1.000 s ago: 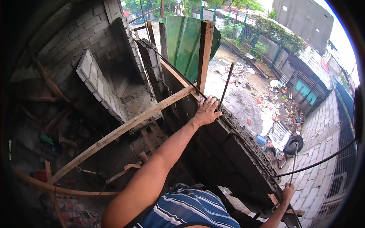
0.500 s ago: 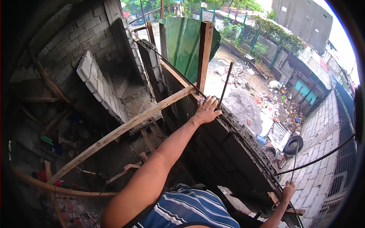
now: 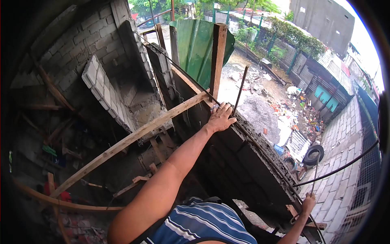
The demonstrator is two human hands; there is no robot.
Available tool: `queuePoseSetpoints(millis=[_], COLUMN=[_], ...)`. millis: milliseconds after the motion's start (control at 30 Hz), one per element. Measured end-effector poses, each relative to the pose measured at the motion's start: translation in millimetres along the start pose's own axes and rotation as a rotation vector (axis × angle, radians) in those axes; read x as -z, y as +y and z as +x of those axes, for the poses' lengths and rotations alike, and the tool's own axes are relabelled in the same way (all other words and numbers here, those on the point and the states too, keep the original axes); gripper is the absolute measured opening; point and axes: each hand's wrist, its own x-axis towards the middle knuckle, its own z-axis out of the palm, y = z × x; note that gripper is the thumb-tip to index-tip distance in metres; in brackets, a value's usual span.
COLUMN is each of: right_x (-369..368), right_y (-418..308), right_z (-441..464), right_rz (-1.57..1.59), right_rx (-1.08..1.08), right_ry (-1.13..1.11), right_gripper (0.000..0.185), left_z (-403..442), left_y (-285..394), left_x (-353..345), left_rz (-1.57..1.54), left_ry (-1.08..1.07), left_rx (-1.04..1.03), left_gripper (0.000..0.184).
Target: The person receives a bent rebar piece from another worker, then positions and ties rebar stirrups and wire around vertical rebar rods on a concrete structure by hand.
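"What are the hands doing?"

"The left hand [image 3: 221,118] lies flat, fingers slightly spread, on top of the dark wall [image 3: 243,175]. The right hand [image 3: 308,203] is curled round a thin metal rod [image 3: 314,177] that rises above it."

"And near them?"

"A long dark bar [image 3: 264,154] runs along the wall top between them. An upright bar [image 3: 241,89] stands just beside the left one, a wooden post [image 3: 218,57] beyond it."

"Any writing?"

"Pale marks on the grey building [image 3: 321,24], far beyond both; too small to read."
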Motion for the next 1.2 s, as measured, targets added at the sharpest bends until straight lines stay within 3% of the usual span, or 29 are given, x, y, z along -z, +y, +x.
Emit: queuePoseSetpoints(millis=[133,400,600,667,833,900,1200], right_x=[-10.6,-17.9,-16.4,-21.5,-16.3,-15.7,-7.3], right_y=[27.4,34.4,32.8,45.6,46.6,46.9,24.8], right_z=[10.7,12.6,14.9,17.0,21.3,18.8,10.9], right_rz=[-0.023,-0.044,0.016,0.015,-0.045,-0.086,-0.076], right_rx=[0.037,0.023,0.056,0.135,0.069,0.163,0.031], right_ry=[0.043,0.061,-0.004,0.076,0.003,0.021,-0.02], right_gripper=[0.031,0.031,0.032,0.034,0.036,0.037,0.036], left_z=[1.0,0.1,-0.4,-1.3,-1.2,-2.0,-0.9], left_y=[-8.5,-0.3,-6.6,-6.4,-3.0,-2.5,-6.6], left_x=[-15.5,0.9,-7.9,-8.7,-3.0,-2.6,-9.4], left_rz=[0.018,-0.027,-0.033,-0.026,-0.041,-0.04,-0.031], left_ry=[0.126,-0.021,0.05,0.053,0.026,0.012,0.054], left_rx=[-0.078,-0.008,-0.04,-0.04,-0.021,-0.013,-0.037], left_gripper=[0.077,0.081,0.077,0.075,0.077,0.08,0.08])
